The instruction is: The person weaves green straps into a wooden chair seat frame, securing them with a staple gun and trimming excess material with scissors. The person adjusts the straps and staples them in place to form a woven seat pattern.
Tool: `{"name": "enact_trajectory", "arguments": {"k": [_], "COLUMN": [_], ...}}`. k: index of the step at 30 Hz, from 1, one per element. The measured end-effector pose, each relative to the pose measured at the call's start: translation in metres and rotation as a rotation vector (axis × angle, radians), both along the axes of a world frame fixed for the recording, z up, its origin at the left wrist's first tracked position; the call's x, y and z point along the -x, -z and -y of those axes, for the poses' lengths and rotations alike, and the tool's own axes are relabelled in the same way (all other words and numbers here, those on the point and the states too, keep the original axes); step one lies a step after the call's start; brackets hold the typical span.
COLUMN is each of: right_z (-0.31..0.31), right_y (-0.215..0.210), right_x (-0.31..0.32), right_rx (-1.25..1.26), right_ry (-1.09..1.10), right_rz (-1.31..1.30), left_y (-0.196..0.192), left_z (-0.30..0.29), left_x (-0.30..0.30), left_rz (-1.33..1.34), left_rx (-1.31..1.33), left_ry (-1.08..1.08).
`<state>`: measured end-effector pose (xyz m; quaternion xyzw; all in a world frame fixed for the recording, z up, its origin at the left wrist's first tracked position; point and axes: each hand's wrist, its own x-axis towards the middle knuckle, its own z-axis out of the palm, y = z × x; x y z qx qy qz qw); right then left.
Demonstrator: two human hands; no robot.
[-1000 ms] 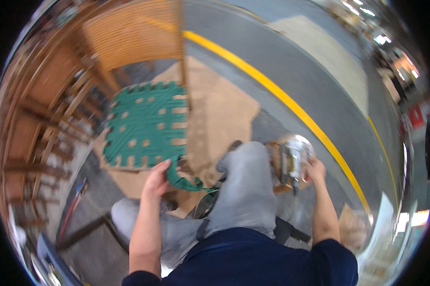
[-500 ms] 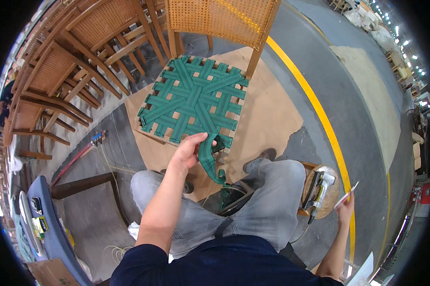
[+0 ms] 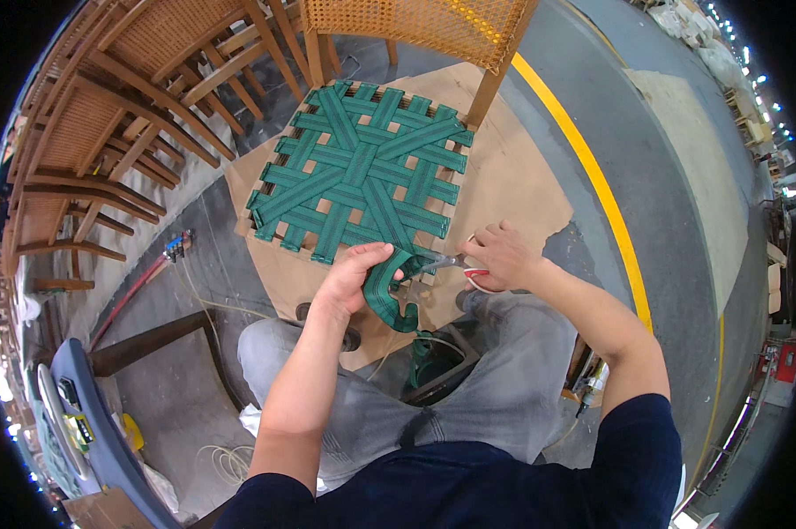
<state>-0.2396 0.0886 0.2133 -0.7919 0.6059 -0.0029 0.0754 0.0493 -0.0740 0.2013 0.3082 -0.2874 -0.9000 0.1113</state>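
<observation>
In front of me stands a wooden chair with a cane back (image 3: pixel 415 26), its seat woven from green webbing straps (image 3: pixel 361 163). A loose webbing end (image 3: pixel 382 286) hangs off the seat's near corner. My left hand (image 3: pixel 355 275) is closed on that strap, thumb on top. In my right hand (image 3: pixel 502 256) are scissors (image 3: pixel 477 275) with red-edged handles, fingers in the loops. Their blades (image 3: pixel 439 262) point left and reach the strap beside the seat's front edge. Whether the blades are parted is hard to make out.
Brown cardboard (image 3: pixel 521 203) lies under the chair. More cane-backed chairs (image 3: pixel 89 132) crowd the left. A stool by my right knee carries a pneumatic tool (image 3: pixel 592 386), partly behind my arm. Green webbing (image 3: pixel 426 357) lies between my legs. A hose (image 3: pixel 142 286) crosses the floor at left.
My right hand has swung in from the far right with the scissors, bringing them to the strap. My left hand keeps its hold on the webbing.
</observation>
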Motion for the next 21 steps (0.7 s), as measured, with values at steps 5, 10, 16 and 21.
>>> {"name": "enact_trajectory", "arguments": {"k": [5, 10, 16, 21], "right_z": [0.025, 0.034, 0.029, -0.009], "right_y": [0.012, 0.016, 0.015, -0.001], "right_x": [-0.006, -0.01, -0.019, -0.013], "right_rx": [-0.056, -0.001, -0.057, 0.175], "right_ry": [-0.141, -0.218, -0.266, -0.049], "right_rz": [-0.037, -0.011, -0.042, 0.203], "left_y": [0.0, -0.001, -0.021, -0.043], "left_z": [0.001, 0.002, -0.002, -0.029], "left_x": [0.003, 0.0, -0.007, -0.049], "left_rz": [-0.02, -0.026, -0.009, -0.109], "left_rx": [-0.028, 0.008, 0.023, 0.046], "left_ry": [0.019, 0.077, 0.02, 0.077]}}
